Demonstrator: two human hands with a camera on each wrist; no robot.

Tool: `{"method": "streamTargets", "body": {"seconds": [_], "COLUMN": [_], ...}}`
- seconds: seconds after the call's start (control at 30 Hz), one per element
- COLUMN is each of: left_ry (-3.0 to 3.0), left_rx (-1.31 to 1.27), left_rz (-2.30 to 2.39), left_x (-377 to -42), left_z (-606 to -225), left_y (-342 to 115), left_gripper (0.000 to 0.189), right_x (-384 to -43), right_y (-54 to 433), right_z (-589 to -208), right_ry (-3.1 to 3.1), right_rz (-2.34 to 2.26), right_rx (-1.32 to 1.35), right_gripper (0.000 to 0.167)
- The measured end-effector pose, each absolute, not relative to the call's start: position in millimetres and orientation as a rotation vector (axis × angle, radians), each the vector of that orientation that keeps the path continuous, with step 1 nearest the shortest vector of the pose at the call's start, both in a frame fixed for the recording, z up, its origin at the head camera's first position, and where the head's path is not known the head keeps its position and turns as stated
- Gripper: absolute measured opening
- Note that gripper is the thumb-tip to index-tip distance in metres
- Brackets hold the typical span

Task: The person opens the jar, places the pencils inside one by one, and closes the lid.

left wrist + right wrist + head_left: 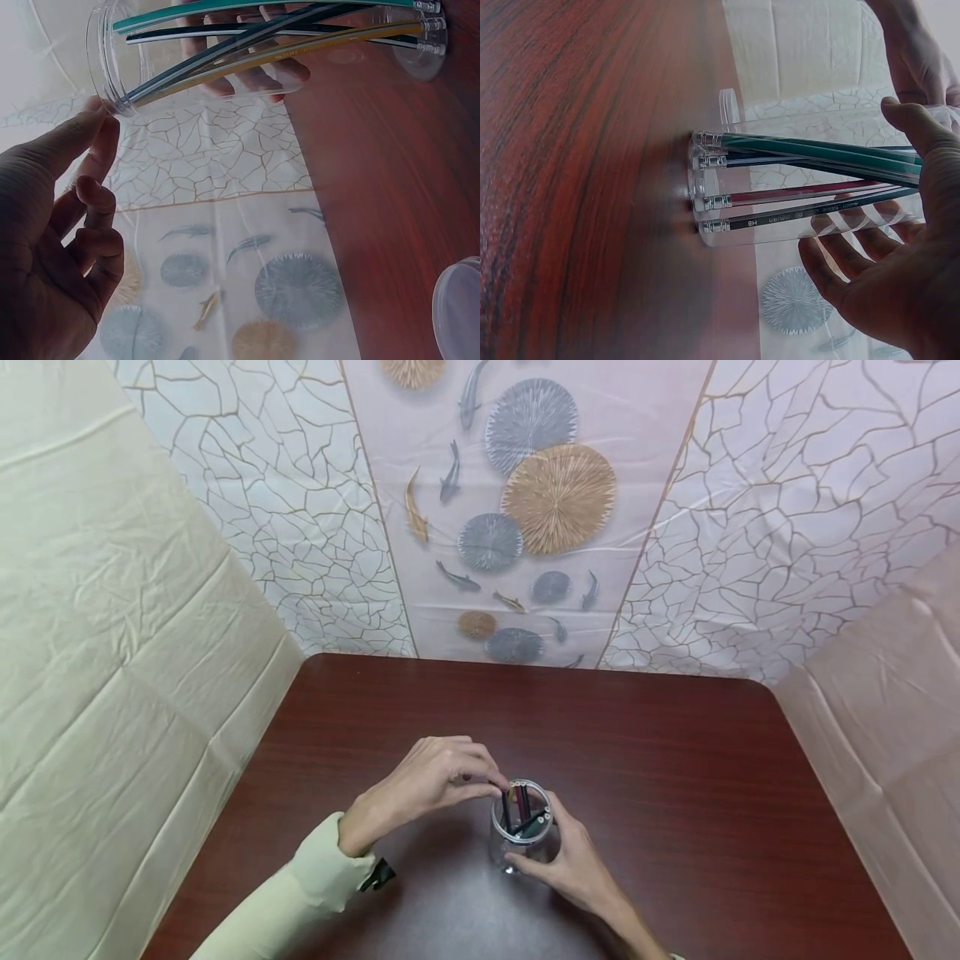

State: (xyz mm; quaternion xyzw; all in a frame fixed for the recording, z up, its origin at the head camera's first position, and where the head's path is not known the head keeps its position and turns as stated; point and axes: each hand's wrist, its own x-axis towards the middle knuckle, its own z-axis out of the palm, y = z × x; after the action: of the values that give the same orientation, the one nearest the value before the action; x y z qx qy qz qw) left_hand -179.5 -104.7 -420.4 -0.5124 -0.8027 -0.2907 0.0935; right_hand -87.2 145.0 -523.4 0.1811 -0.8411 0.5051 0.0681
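Note:
A clear jar [501,850] stands on the table with several pencils [802,217] in it: green, dark, red and yellow ones, their metal-banded ends down. My right hand [573,860] holds the jar from the right, thumb in front and fingers curled round the far side. My left hand [442,777] is at the left side of the jar's mouth. Its thumb and fingertip pinch at the upper end of a dark pencil [506,812]; the exact contact is hidden. In the left wrist view, the other left fingers [97,247] curl loosely beside the jar's rim [97,52].
The dark red-brown table [675,793] spreads around the jar. Patterned cloth [487,527] hangs behind it, and plain pale cloth [135,693] hangs at the sides. A clear round piece [459,311] shows partly at the left wrist view's right edge.

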Motion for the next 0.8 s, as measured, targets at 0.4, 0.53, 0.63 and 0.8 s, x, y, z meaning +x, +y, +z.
{"method": "streamTargets", "body": {"seconds": [0.4,0.53,0.63,0.8], "left_ry": [-2.373,-2.384,-2.400,-2.433], "left_rx": [-1.385,-1.314,-1.274,-1.216], "left_rz": [-0.905,-0.884,-0.872,-0.824], "left_x": [-185,-189,-193,-200], "left_z": [-415,-416,-419,-427], "left_y": [-118,-125,-130,-138], "left_gripper": [0.013,0.019,0.021,0.025], "right_x": [-86,-85,-85,-86], "right_y": [143,143,144,144], "right_z": [-523,-522,-523,-524], "right_ry": [-2.506,-2.502,-2.506,-2.523], "right_rz": [1.484,1.489,1.496,1.503], "right_rx": [0.563,0.568,0.569,0.549], "right_gripper": [0.083,0.084,0.084,0.085]}}
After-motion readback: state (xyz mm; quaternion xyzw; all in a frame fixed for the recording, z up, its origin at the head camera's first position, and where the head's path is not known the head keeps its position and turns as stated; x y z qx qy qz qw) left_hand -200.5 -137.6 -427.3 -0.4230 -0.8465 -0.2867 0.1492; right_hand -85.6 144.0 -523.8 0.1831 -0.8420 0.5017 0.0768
